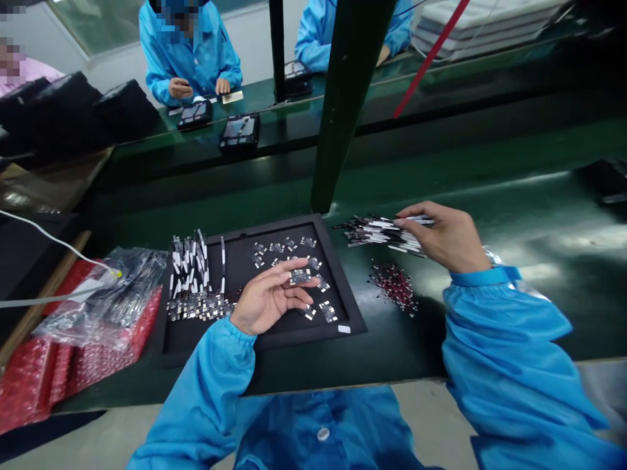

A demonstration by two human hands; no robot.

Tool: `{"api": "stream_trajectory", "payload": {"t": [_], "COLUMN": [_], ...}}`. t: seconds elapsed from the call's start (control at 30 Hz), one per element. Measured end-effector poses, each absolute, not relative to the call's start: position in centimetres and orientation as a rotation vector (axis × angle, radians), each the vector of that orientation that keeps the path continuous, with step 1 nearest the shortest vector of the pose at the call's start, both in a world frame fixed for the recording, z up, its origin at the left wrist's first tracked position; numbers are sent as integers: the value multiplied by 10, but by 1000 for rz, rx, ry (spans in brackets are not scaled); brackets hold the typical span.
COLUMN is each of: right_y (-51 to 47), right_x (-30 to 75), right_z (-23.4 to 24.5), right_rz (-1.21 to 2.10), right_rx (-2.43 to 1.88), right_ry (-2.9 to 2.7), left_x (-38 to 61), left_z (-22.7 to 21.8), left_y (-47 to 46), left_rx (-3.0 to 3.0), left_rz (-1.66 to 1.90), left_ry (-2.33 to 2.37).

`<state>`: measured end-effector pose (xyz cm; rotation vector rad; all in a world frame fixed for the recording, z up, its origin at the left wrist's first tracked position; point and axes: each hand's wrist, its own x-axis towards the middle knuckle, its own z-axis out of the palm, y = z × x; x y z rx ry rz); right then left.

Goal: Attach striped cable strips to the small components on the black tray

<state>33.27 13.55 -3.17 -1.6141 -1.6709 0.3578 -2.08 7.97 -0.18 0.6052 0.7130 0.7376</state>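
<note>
My left hand (pixel 272 294) is over the black tray (pixel 353 320), palm up, with a small circuit board (pixel 300 277) held between thumb and fingers. Several similar boards (pixel 328 312) lie spread in the tray around it. On the tray's left side, thin black-and-white strips (pixel 189 264) stand in rows above a dense cluster of small boards (pixel 198 305). My right hand (pixel 443 235) reaches over a loose pile of black-and-white strips (pixel 372 232). Its thumb and index finger are pinched at the strips' upper edge, apparently on one of them; the fingertips partly hide it.
Small red-and-black parts (pixel 394 287) lie heaped below the strip pile. Red bubble wrap (pixel 93 369) and a clear plastic bag (pixel 112 300) sit at left. A green post (pixel 337 117) rises behind the tray. Co-workers in blue (pixel 196 59) sit across the bench, near black devices (pixel 240 134).
</note>
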Motion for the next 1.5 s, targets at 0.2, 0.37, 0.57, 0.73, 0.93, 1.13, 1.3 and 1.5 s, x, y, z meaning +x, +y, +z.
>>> {"api": "stream_trajectory", "payload": {"t": [0.2, 0.37, 0.57, 0.73, 0.93, 1.13, 1.3, 1.5], "right_y": [107, 88, 73, 70, 70, 70, 70, 71], "right_x": [295, 251, 203, 180, 173, 173, 175, 176], "right_z": [6, 17, 15, 8, 0, 0, -2, -5], "right_rz": [220, 397, 701, 807, 838, 747, 661, 592], "right_rx": [-1458, -1334, -1226, -1231, -1208, -1177, -1158, -1137], "right_ry": [-1620, -1787, -1929, -1906, -1893, -1894, -1919, -1948], "left_x": [-16, -14, -9, -5, -5, -3, -1, 0], "left_z": [-7, -9, -12, -19, -24, -19, -21, -24], "left_y": [80, 79, 75, 71, 69, 64, 60, 57], "left_rx": [554, 513, 574, 778, 1060, 1058, 1123, 1234], "left_rz": [781, 758, 860, 1019, 1136, 1143, 1131, 1133], "left_ry": [827, 778, 885, 1002, 1205, 1224, 1276, 1308]}}
